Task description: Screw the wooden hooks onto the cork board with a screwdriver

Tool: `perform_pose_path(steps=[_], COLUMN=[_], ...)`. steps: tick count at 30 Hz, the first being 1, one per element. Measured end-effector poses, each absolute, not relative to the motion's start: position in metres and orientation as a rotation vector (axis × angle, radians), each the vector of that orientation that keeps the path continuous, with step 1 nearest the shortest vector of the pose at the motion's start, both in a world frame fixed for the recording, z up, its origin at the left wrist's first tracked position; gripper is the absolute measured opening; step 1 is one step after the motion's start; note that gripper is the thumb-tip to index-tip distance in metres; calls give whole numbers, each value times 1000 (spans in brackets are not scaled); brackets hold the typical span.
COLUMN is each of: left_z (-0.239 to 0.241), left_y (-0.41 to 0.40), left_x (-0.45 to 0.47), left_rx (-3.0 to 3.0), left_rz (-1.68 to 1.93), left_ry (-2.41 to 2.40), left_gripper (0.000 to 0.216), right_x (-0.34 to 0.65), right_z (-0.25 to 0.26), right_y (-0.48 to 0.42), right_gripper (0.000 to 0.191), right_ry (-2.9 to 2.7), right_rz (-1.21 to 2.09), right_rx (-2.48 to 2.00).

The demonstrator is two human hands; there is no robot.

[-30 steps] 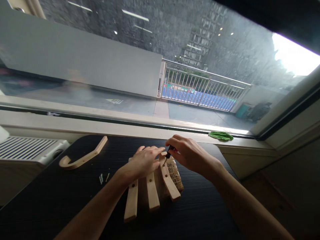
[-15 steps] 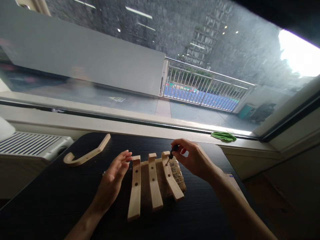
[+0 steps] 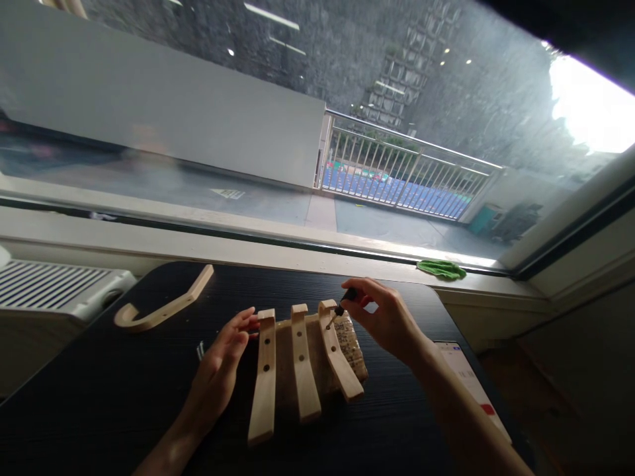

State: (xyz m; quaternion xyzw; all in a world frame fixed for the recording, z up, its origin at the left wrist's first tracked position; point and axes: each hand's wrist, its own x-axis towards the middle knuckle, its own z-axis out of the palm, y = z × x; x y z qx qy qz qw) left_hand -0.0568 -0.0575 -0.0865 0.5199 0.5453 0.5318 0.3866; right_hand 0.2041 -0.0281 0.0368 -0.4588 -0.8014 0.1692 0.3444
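My right hand point(image 3: 389, 317) pinches a small screwdriver point(image 3: 349, 295) by its black handle. The shaft slants down to the upper hole of the right wooden hook point(image 3: 342, 370). That hook, the middle wooden hook point(image 3: 306, 383) and the left wooden hook point(image 3: 264, 390) lie side by side across a brown block point(image 3: 353, 347), which has a printed, shiny side. Two dark holes show in each. My left hand point(image 3: 225, 360) rests with fingers stretched out at the left hook's upper end; whether the fingertips touch it I cannot tell. A few small screws point(image 3: 200, 350) lie beside that hand.
Another curved wooden hook point(image 3: 169, 309) lies at the far left of the black table point(image 3: 114, 396). A phone point(image 3: 464, 377) is at the right edge, under my forearm. On the window sill sits a green cloth point(image 3: 441, 268). A white radiator point(image 3: 64, 291) stands to the left.
My view has shifted slightly, uncovering more of the phone and the screws by my left hand. The screwdriver stays at the right hook's upper hole.
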Motion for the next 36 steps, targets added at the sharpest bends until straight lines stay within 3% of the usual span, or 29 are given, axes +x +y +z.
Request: perform_pose_path(steps=[7,18,24,28,31,33,36], left_z=[-86,-100,-97,-75,-43,-21,-1], left_y=[-59,-55,-42,-44,-67,-88,-113], left_x=[-58,-57,-53,-51,-48,-40,-14], left_rx=[1334,1513,1553,1710,1916,2102,2402], left_rz=[1313,1252,1168,1312,1403,1247,837], left_ry=[1395,1513,1480,1612,1759,1600,1247], left_gripper=[42,58,56,50,32,28,48], right_x=[205,203,204,205,205,205,205], right_z=[44,49,49,53,56,57,57], right_y=[-33,-32,-33,-34,-35,-34,-33], right_gripper=[34,26,28,27,27,27,27], right_ry=[-2178,-2234,-2265,-2296,-2329,-2335,-2322], right_rz=[370,298,247,225,233,234,228], right_rx=[-1157,-1200,-1208,-1208,-1202,-1201,-1203])
